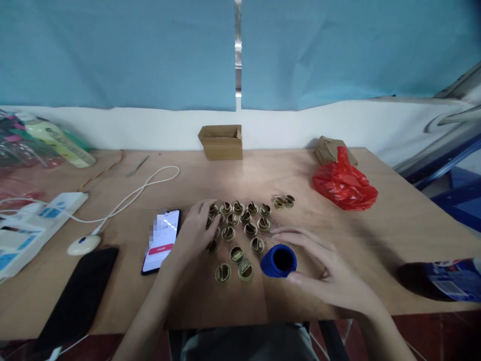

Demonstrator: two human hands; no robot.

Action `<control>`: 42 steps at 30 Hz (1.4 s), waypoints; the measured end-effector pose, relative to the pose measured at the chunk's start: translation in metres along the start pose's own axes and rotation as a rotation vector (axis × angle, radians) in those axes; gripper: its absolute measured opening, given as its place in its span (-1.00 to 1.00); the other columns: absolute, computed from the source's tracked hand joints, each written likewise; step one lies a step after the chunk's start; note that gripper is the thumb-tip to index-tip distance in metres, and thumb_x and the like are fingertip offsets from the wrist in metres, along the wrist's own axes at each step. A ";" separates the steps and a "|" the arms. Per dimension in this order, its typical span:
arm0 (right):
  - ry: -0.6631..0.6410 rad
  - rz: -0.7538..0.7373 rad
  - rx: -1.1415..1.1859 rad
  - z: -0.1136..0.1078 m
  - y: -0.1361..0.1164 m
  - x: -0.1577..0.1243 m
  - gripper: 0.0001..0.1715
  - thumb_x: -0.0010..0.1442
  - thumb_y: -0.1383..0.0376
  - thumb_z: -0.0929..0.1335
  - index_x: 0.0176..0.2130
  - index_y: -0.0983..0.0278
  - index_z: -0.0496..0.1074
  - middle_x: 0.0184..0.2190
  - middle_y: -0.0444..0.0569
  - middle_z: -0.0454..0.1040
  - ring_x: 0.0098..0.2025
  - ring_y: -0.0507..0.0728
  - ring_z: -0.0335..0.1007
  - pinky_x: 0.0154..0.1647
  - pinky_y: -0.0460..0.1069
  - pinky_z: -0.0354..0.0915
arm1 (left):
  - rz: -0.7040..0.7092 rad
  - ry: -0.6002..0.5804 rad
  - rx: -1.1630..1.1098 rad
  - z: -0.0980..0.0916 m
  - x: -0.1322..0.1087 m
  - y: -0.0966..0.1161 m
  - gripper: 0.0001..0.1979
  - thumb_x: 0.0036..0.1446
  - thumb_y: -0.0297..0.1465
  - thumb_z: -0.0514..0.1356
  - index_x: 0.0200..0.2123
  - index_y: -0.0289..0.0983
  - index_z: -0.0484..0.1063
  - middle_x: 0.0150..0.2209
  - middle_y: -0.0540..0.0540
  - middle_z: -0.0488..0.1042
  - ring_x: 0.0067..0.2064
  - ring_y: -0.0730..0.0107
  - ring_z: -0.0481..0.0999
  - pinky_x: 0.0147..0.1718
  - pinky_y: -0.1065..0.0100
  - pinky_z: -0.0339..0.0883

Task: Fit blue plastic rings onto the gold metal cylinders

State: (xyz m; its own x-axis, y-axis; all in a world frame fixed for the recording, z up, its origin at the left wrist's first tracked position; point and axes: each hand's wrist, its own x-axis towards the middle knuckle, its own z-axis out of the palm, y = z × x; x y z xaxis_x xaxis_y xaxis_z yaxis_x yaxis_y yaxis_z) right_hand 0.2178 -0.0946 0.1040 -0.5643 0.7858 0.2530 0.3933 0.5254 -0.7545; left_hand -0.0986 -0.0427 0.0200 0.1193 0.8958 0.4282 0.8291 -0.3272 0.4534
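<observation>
Left hand (pixel 193 224) is bent down over the left edge of a group of round brass-coloured parts (pixel 250 229); its fingers hide several of them, and whether thumb and forefinger pinch one cannot be told. Right hand (pixel 338 276) is spread, thumb and fingers well apart, about a blue cup-shaped piece (pixel 269 263) on the near part of the table (pixel 285 307); contact between thumb and rim cannot be confirmed. The blue piece stands just right of the group's near end, its dark opening facing the camera. The parts lie in loose, uneven rows between the hands, with two further parts (pixel 289 201) set apart beyond the right fingertips. For good handling, the left fingers should take a part from the outer edge and lift it straight up, since a sideways drag would probably push its close neighbours out of place. A raised bar crosses many of the parts and should offer a surer grip than the rim. The right hand should steady the blue piece low on its wall, leaving the opening clear. Left forearm clearance needs care: the lit phone (pixel 164 240) lies just beside it.
</observation>
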 end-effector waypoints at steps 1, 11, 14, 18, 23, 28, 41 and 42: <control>-0.008 -0.007 -0.004 0.003 0.000 -0.002 -0.40 0.24 0.17 0.47 0.23 -0.04 0.36 0.20 -0.02 0.46 0.22 0.29 0.42 0.20 0.23 0.40 | -0.022 -0.007 0.034 -0.001 -0.003 -0.010 -0.67 0.30 -0.35 0.12 0.11 -0.25 0.34 0.04 -0.28 0.52 0.08 -0.03 0.52 0.05 -0.02 0.41; 0.052 0.000 0.113 0.006 -0.002 0.001 -0.50 0.22 0.19 0.49 0.13 -0.01 0.44 0.05 -0.06 0.59 0.11 0.25 0.52 0.14 0.19 0.45 | -0.091 -0.221 -0.040 0.000 -0.012 -0.054 -0.67 0.13 -0.43 0.09 -0.02 -0.22 0.43 -0.02 -0.22 0.62 0.01 0.00 0.61 0.00 0.03 0.48; 0.083 -0.012 0.167 0.006 0.003 0.003 -0.53 0.23 0.20 0.48 0.12 0.02 0.44 0.05 -0.04 0.58 0.10 0.24 0.52 0.13 0.17 0.44 | -0.106 -0.218 -0.071 0.002 -0.010 -0.058 -0.68 0.07 -0.44 0.14 -0.08 -0.21 0.45 -0.09 -0.20 0.64 -0.06 0.01 0.64 -0.09 0.07 0.52; 0.176 -0.030 0.207 0.000 0.015 0.012 -0.56 0.27 0.22 0.45 0.13 0.07 0.45 0.07 0.00 0.55 0.12 0.23 0.50 0.17 0.15 0.42 | -0.163 -0.222 -0.050 -0.003 -0.007 -0.058 -0.75 0.06 -0.40 0.17 -0.15 -0.22 0.47 -0.13 -0.19 0.64 -0.08 0.04 0.64 -0.10 0.12 0.51; 0.258 0.062 0.351 -0.015 0.035 0.043 -0.68 0.30 0.14 0.43 0.03 0.14 0.50 0.04 0.00 0.57 0.09 0.18 0.52 0.18 0.12 0.41 | -0.231 -0.062 -0.013 -0.027 0.007 -0.043 -0.73 0.13 -0.32 0.21 -0.10 -0.27 0.50 -0.11 -0.23 0.60 -0.09 0.03 0.62 -0.05 0.06 0.49; 0.246 0.155 0.455 -0.010 0.065 0.072 -0.62 0.26 0.09 0.45 0.00 0.20 0.47 0.04 0.06 0.55 -0.01 0.16 0.54 0.04 0.11 0.48 | -0.108 0.072 -0.349 -0.026 0.026 0.001 -0.71 0.19 -0.34 0.24 -0.01 -0.20 0.51 -0.10 -0.14 0.50 -0.13 0.24 0.61 -0.06 0.17 0.53; 0.115 -0.022 0.416 0.022 0.058 0.070 -0.56 0.30 0.21 0.43 0.15 0.10 0.40 0.18 0.03 0.47 0.16 0.20 0.45 0.18 0.18 0.40 | -0.141 -0.093 -0.666 0.015 0.020 0.092 -0.76 0.16 -0.39 0.30 -0.07 -0.23 0.49 -0.16 -0.10 0.61 -0.24 0.34 0.61 -0.24 0.33 0.51; 0.100 -0.049 0.403 0.022 0.055 0.071 -0.56 0.29 0.22 0.44 0.15 0.09 0.41 0.19 0.03 0.46 0.18 0.20 0.44 0.17 0.18 0.41 | -0.185 -0.088 -0.691 0.015 0.018 0.093 -0.75 0.15 -0.38 0.31 -0.08 -0.24 0.49 -0.18 -0.10 0.62 -0.26 0.34 0.62 -0.27 0.34 0.51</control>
State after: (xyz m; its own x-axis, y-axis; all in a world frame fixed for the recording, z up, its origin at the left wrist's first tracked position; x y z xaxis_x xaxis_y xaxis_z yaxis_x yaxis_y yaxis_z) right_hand 0.1835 -0.0174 0.0666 -0.4940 0.8014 0.3373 0.0407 0.4088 -0.9117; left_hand -0.0115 -0.0526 0.0583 0.0779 0.9662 0.2457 0.3085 -0.2577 0.9156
